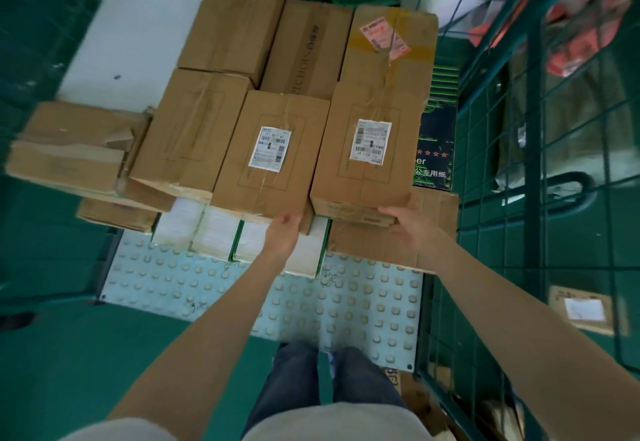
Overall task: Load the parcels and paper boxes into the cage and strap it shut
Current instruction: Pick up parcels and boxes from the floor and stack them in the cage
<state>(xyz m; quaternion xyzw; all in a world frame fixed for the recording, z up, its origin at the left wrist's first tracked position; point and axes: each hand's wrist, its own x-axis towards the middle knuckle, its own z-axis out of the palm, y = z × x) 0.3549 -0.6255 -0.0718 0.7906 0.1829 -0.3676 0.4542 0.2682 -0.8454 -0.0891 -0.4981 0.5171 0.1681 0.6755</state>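
A brown labelled parcel (367, 150) lies on top of the stack inside the green wire cage (502, 122). My left hand (285, 229) grips its near left corner, fingers tucked under the edge. My right hand (408, 221) holds the near right corner, thumb on top. Beside it on the left lies a second labelled parcel (270, 153). Several more brown boxes (232, 25) fill the stack behind and to the left. White paper reams (214, 236) with green edges sit beneath, and a dark paper box (434, 143) stands at the right.
The cage floor is a pale studded plate (311, 302), bare at the front. A white slab (131, 42) lies at the back left. Mesh walls close the right and left sides. Another labelled parcel (581, 309) lies outside the right wall. My legs stand at the cage opening.
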